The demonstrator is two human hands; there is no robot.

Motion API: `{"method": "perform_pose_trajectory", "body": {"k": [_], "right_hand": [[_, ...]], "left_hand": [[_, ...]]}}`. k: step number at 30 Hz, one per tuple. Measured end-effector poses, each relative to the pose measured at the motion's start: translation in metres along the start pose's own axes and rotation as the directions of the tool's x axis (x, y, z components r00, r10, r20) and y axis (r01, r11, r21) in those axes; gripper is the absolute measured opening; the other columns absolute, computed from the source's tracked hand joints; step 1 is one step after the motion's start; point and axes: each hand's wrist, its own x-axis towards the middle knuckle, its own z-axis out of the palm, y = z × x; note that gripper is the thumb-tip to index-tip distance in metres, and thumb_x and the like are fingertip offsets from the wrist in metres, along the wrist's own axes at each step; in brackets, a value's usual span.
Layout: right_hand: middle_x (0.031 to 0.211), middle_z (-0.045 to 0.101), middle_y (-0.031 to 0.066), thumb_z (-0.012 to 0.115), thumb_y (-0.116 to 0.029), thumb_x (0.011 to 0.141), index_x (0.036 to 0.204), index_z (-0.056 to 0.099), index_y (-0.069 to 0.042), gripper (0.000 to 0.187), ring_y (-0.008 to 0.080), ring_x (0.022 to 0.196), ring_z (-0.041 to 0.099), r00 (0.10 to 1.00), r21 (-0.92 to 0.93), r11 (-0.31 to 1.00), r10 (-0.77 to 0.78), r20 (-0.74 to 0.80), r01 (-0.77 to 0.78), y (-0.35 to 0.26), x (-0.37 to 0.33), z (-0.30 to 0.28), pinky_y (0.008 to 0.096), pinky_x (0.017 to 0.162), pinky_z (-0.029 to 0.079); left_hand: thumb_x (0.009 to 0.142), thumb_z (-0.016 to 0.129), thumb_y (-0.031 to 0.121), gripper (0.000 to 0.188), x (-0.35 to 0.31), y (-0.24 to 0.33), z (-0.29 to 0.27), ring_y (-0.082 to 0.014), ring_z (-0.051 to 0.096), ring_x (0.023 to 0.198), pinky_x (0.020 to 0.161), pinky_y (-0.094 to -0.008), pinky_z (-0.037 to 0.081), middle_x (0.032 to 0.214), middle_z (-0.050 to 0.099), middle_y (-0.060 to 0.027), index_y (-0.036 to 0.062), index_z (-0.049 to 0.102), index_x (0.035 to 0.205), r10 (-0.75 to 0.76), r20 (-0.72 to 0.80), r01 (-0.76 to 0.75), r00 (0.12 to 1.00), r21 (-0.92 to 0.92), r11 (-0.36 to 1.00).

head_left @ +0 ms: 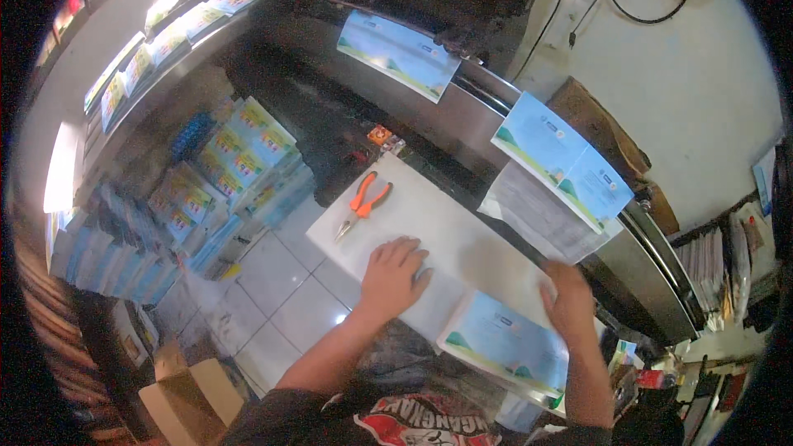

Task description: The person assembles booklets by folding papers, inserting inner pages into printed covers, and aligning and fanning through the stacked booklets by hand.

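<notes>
A long white work surface point(429, 206) stretches diagonally in front of me. My left hand point(395, 275) lies palm down on it, fingers extended, holding nothing. Just beyond that hand rest pliers point(363, 201) with orange and black handles, their jaws pointing back toward me. At the right edge of the surface is my right hand point(570, 301), slightly blurred, its fingers apart and nothing visible in them. Between my forearms, at the near end, sits a stack of blue and green printed sheets point(504, 337), close beside my right hand.
Printed sheets point(401, 54) and a wider printed sheet point(562, 161) lie on the metal machine bed point(483, 116) behind, over crumpled grey paper point(545, 211). Piled printed stacks point(239, 157) stand on the tiled floor at left. An open cardboard box point(192, 400) is lower left.
</notes>
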Motion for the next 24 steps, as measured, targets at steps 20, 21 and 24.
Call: {"method": "perform_pose_trajectory", "body": {"k": [20,21,24], "right_hand": [[0.079,0.062,0.0247,0.051,-0.018,0.094,0.096,0.063,0.004,0.025,0.0381,0.067,0.061,0.899,-0.157,0.886,0.434,-0.055,-0.437,0.039,-0.067,-0.120,0.0464,0.061,0.045],[0.087,0.065,0.0241,0.050,-0.016,0.093,0.106,0.062,0.002,0.026,0.0368,0.074,0.063,0.882,-0.071,0.916,0.356,-0.308,-0.394,0.051,-0.046,-0.132,0.0451,0.065,0.047],[0.118,0.065,0.0202,0.049,-0.006,0.089,0.128,0.058,-0.004,0.040,0.0335,0.106,0.064,0.677,-0.346,0.914,-0.118,-0.727,-0.213,0.042,0.029,-0.168,0.0396,0.087,0.050]], "left_hand": [[0.081,0.070,0.029,0.034,0.002,0.013,0.004,-0.0308,0.052,0.120,0.100,-0.0465,0.040,0.123,0.060,-0.0102,0.0096,0.065,0.109,0.027,-0.017,-0.027,0.999,-0.017,0.999],[0.081,0.070,0.028,0.034,0.003,0.011,0.008,-0.0309,0.052,0.121,0.101,-0.0468,0.040,0.124,0.060,-0.0103,0.0095,0.065,0.109,0.033,-0.018,-0.034,0.999,-0.023,0.999],[0.082,0.069,0.028,0.034,0.000,0.008,0.011,-0.0311,0.052,0.121,0.102,-0.0472,0.039,0.125,0.059,-0.0104,0.0096,0.065,0.110,0.029,-0.012,-0.030,0.999,-0.021,0.999]]}}
